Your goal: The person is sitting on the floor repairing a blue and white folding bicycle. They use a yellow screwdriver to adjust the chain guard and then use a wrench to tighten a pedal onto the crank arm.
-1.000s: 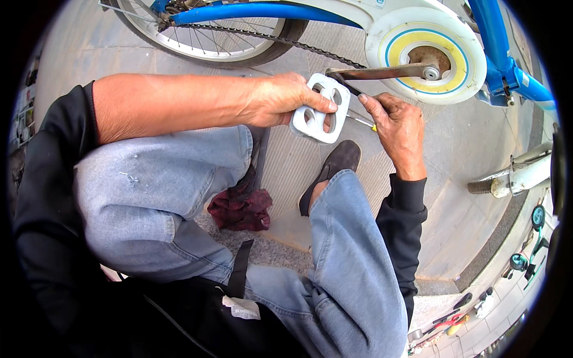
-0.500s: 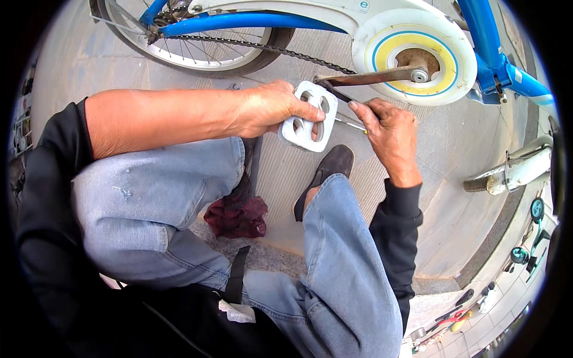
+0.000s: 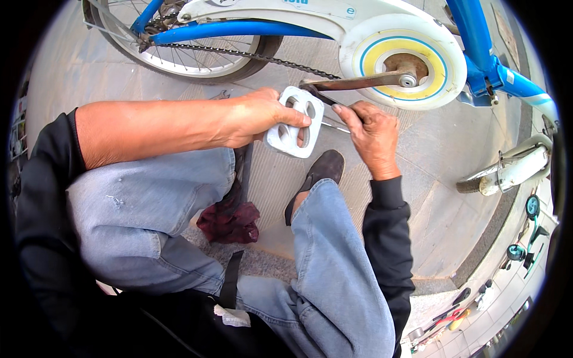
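My left hand [image 3: 253, 119] is closed on a pale grey bicycle pedal [image 3: 292, 147], its thumb lying across the cut-out face. The pedal is beside the free end of a rusty crank arm [image 3: 358, 82]; whether its axle is threaded in is hidden. In my right hand [image 3: 377, 138] is the handle of a dark wrench [image 3: 324, 99]. That wrench reaches up to the crank's end, next to the pedal, but its jaw is not clearly visible. Behind the crank is a round white chain guard [image 3: 439, 92] with a yellow ring.
The blue bicycle frame [image 3: 250, 28] and chain [image 3: 262, 58] span the top. A thin metal rod [image 3: 335, 127] and a spanner [image 3: 222, 95] lie on the paving. A dark red rag [image 3: 230, 224] is by my feet. At right are a white mudguard [image 3: 507, 176] and several tools [image 3: 456, 316].
The whole view has shifted slightly, so the bicycle appears further left and a little lower. Both hands keep their holds on the pedal and the wrench, with little movement relative to the crank.
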Demonstrator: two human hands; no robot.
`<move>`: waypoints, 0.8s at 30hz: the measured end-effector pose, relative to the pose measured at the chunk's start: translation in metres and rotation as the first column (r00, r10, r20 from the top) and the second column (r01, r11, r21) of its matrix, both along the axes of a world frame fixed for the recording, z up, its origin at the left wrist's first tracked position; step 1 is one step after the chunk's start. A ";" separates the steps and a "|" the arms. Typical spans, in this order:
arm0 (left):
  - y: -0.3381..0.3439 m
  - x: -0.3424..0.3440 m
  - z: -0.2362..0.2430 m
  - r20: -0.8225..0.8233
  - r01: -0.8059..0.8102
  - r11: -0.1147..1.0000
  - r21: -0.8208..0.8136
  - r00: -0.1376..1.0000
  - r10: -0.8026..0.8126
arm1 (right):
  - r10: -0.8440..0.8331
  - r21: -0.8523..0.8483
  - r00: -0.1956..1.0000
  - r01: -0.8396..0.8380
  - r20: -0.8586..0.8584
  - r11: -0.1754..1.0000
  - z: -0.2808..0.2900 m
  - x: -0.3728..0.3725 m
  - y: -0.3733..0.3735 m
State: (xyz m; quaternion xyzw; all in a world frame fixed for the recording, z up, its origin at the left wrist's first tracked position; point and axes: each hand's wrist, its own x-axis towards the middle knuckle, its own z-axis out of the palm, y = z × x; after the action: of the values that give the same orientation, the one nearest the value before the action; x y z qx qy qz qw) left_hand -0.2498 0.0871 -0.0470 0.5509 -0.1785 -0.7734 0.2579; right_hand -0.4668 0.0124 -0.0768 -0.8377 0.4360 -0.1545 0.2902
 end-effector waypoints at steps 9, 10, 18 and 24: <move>-0.004 -0.004 0.003 0.095 0.077 0.997 0.017 0.992 -0.078 | 0.014 -0.142 0.993 -0.030 -0.116 0.989 0.024 0.006 0.004; -0.002 -0.006 0.003 0.099 0.072 0.997 0.030 0.992 -0.075 | 0.033 -0.175 0.985 -0.063 -0.170 0.983 0.034 0.009 0.003; 0.000 -0.008 -0.002 0.041 0.058 0.997 0.057 0.997 -0.061 | 0.148 -0.177 0.978 -0.173 -0.148 0.969 0.019 0.003 -0.014; 0.001 0.001 0.001 -0.030 0.035 0.999 0.030 0.999 -0.034 | 0.117 -0.280 0.991 -0.132 -0.070 0.951 -0.008 0.004 -0.011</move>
State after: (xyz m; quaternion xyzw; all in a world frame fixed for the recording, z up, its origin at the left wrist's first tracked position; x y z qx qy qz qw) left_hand -0.2491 0.0880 -0.0455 0.5400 -0.1723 -0.7885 0.2385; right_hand -0.4629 0.0009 -0.0850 -0.9004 0.3630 -0.1747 0.1644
